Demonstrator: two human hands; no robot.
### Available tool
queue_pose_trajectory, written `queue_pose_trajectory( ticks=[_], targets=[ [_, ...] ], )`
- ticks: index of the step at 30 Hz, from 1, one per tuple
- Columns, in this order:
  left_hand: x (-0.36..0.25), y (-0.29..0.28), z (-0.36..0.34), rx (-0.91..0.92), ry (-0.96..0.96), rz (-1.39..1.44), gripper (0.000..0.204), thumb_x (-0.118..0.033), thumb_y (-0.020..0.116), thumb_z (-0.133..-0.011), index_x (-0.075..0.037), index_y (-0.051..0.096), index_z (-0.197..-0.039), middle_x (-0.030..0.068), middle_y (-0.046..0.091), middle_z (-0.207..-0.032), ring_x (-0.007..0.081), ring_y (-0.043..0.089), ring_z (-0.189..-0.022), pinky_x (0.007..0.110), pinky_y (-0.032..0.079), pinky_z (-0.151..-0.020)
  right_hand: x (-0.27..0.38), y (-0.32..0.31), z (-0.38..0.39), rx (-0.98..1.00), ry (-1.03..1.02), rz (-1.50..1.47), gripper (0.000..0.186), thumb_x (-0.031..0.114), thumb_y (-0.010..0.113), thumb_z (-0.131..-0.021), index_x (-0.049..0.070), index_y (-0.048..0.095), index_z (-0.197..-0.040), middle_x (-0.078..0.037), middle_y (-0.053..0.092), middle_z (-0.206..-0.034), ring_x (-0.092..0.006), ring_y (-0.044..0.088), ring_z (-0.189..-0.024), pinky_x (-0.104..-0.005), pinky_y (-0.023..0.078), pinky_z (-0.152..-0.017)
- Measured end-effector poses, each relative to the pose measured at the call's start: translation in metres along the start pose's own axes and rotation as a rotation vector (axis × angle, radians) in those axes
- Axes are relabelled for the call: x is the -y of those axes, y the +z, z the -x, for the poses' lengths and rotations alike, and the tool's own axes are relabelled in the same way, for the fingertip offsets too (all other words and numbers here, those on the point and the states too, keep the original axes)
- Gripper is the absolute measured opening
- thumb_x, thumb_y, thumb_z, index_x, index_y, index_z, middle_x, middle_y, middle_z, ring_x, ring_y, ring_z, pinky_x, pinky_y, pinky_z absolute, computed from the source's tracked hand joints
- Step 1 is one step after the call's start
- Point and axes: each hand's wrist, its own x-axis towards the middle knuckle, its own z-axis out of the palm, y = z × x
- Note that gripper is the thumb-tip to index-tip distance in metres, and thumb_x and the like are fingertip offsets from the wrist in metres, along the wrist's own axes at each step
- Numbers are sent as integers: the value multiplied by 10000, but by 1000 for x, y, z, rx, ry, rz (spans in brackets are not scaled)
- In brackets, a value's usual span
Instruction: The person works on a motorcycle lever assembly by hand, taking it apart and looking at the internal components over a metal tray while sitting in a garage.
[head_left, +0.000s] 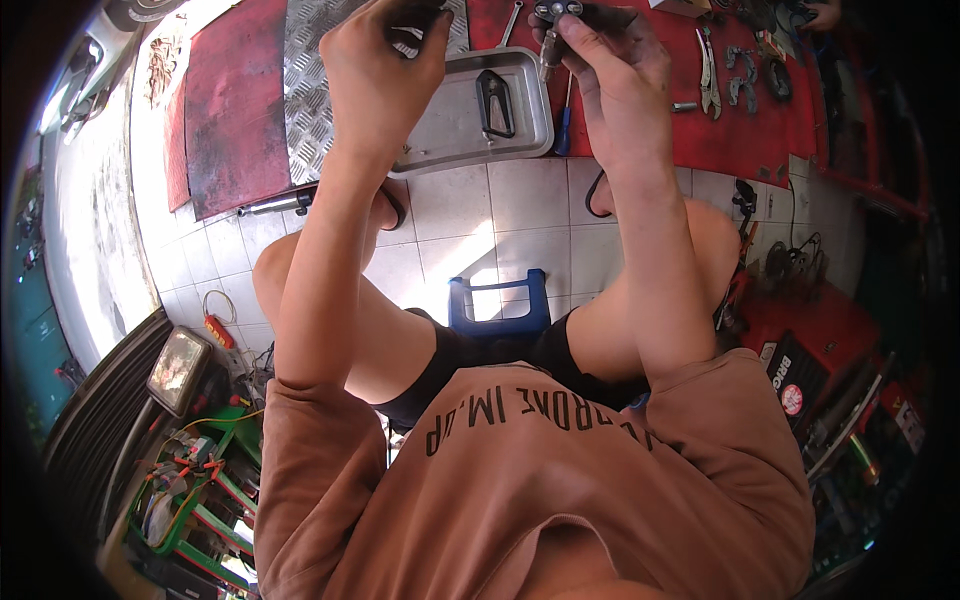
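My right hand (625, 65) is closed on a small metal part (549, 52), which has a dark, greasy-looking head and a short shaft pointing down. Dark smudges mark those fingers. Over the left side of the metal tray (535, 85), my left hand (385, 75) is curled with thumb and fingers bent together; whatever is between them, if anything, I cannot make out. Inside the tray lies a black, loop-shaped part (482, 105), with small bits near the tray's left edge. A blue-handled screwdriver (564, 130) lies just right of the tray, below my right hand.
Red mats (240, 100) and a patterned metal plate (308, 110) cover the work area. Locking pliers (708, 80), metal pieces (742, 80) and a wrench (512, 22) lie about. A blue stool (498, 322) stands between my legs. A mirror (180, 370) and green rack (215, 520) are left.
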Motion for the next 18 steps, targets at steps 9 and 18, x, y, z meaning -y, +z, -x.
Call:
queue_pose_trajectory(
  ticks=[9,18],
  targets=[
    [145,8,27,518,-456,-549,254,-171,649,-717,-2,682,-903,231,669,-911,401,646,-901,453,520,-781,20,-2,1,-28,91,-47,119,-15,569,-870,39,599,-971,-45,642,-889,-141,618,-787,-264,503,-688],
    [211,45,133,725,-294,-812,224,-218,738,-723,-44,686,-853,164,654,-837,334,621,-929,428,499,-808,33,-15,-5,-93,116,-109,135,-21,573,-866,26,603,-988,-60,650,-896,-140,619,-779,-259,506,-686]
  ],
)
